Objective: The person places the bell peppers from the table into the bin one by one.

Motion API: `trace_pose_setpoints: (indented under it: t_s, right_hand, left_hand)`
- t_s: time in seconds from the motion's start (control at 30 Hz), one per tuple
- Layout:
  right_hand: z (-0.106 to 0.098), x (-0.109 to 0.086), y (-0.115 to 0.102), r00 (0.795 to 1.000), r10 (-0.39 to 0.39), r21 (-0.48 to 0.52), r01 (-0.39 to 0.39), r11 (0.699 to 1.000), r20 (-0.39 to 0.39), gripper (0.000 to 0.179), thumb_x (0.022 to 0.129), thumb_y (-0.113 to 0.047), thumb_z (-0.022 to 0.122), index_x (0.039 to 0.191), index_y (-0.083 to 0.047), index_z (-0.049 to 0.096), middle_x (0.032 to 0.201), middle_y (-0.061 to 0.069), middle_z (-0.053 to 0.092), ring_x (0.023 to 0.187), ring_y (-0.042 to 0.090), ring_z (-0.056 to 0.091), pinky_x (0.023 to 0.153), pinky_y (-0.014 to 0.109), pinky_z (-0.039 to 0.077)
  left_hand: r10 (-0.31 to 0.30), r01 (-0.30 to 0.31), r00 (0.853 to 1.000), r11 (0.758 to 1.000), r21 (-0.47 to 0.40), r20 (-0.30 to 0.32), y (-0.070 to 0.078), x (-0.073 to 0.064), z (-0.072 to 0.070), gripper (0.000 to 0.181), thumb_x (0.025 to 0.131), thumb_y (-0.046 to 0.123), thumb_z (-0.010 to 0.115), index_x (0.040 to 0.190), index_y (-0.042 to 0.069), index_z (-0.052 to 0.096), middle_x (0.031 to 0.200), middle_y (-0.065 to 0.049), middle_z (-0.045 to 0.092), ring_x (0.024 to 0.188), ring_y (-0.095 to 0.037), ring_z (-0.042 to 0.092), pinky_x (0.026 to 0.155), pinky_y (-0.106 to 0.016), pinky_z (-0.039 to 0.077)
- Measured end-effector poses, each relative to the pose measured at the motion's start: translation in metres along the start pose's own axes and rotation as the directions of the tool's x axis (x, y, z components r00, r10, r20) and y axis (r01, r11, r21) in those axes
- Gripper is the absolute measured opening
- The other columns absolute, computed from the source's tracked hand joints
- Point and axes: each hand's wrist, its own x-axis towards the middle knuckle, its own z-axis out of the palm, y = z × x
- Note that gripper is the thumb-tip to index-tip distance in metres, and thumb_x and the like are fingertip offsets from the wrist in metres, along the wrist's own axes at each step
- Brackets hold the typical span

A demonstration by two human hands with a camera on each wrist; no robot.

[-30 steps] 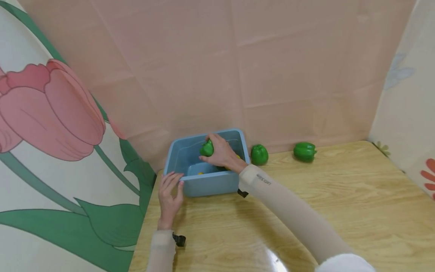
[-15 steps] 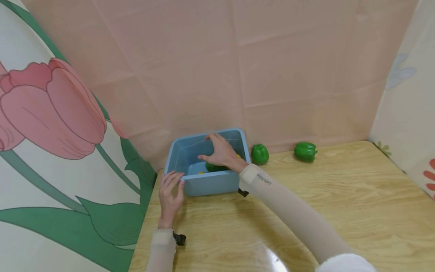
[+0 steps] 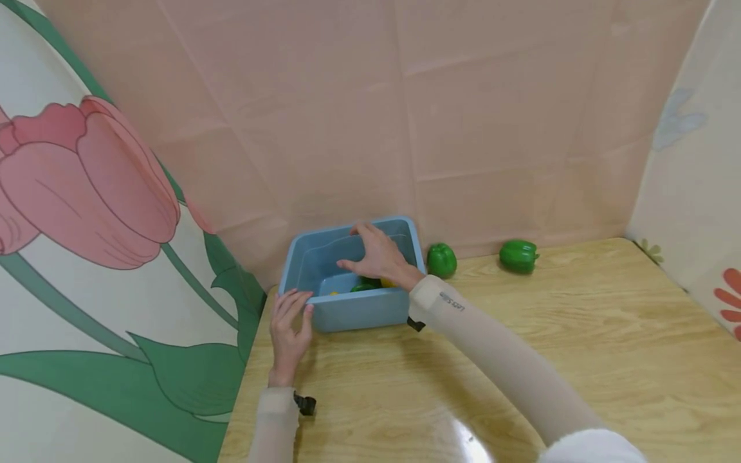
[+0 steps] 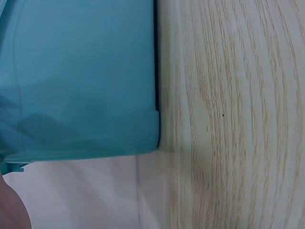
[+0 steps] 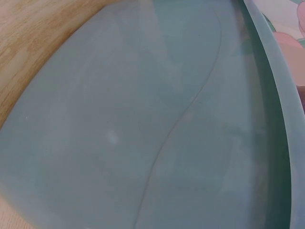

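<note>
A light blue plastic bin point(image 3: 359, 315) stands on the wooden table against the back wall. My left hand point(image 3: 289, 334) holds the bin's front left corner, its fingers over the rim and its thumb against the outside. My right hand point(image 3: 379, 257) hovers over the right part of the bin, thumb and fingers spread apart, holding nothing. Below it, a green pepper point(image 3: 363, 287) and something yellow point(image 3: 387, 283) show inside. Another small yellow bit point(image 3: 334, 294) is near the front wall. The rest of the contents is hidden. The right wrist view shows the bin's outer wall point(image 5: 109, 119) close up.
One green bell pepper point(image 3: 442, 260) sits just right of the bin. Farther right, another green bell pepper point(image 3: 518, 256) lies on its side. The wooden table point(image 3: 579, 334) meets a pink-covered wall point(image 3: 492, 128) at the back and a painted wall point(image 3: 116, 321) at left.
My right hand has let go of a green pepper, which dropped into the bin. Its fingers now stand apart in about the same place. The left hand keeps its place at the rim.
</note>
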Motion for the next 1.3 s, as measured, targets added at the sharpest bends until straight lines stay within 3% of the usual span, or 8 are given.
trace_pose_setpoints:
  t_s: [0.4, 0.77, 1.3]
  right_hand:
    - [-0.009, -0.004, 0.002, 1.0, -0.003, -0.011, 0.003, 1.0, 0.001, 0.079, 0.09, -0.06, 0.079, 0.146, -0.01, 0.057, 0.147, 0.009, 0.061, 0.131, 0.034, 0.061, 0.102, 0.056, 0.056]
    - [-0.029, -0.012, 0.011, 1.0, 0.026, -0.041, -0.025, 0.999, 0.017, 0.078, 0.093, -0.057, 0.076, 0.151, -0.01, 0.055, 0.149, 0.009, 0.058, 0.134, 0.035, 0.059, 0.108, 0.055, 0.052]
    - [-0.045, -0.023, 0.019, 1.0, -0.001, -0.072, 0.001, 0.997, -0.001, 0.073, 0.094, -0.058, 0.074, 0.147, -0.011, 0.059, 0.147, 0.009, 0.06, 0.133, 0.034, 0.059, 0.108, 0.054, 0.053]
  left_hand:
    - [0.028, -0.028, 0.999, 0.999, -0.018, -0.018, -0.001, 0.001, -0.001, 0.028, 0.096, 0.001, 0.074, 0.12, 0.012, 0.081, 0.116, -0.011, 0.078, 0.125, -0.039, 0.064, 0.122, -0.075, 0.026]
    - [0.019, -0.019, 1.0, 1.0, -0.018, -0.008, 0.0, 0.001, -0.001, 0.027, 0.096, 0.001, 0.074, 0.12, 0.011, 0.08, 0.117, -0.011, 0.078, 0.125, -0.039, 0.064, 0.123, -0.073, 0.025]
    - [0.024, -0.024, 1.0, 0.999, -0.021, -0.011, 0.001, 0.002, 0.0, 0.028, 0.095, 0.0, 0.074, 0.12, 0.011, 0.081, 0.117, -0.011, 0.079, 0.125, -0.04, 0.064, 0.122, -0.075, 0.025]
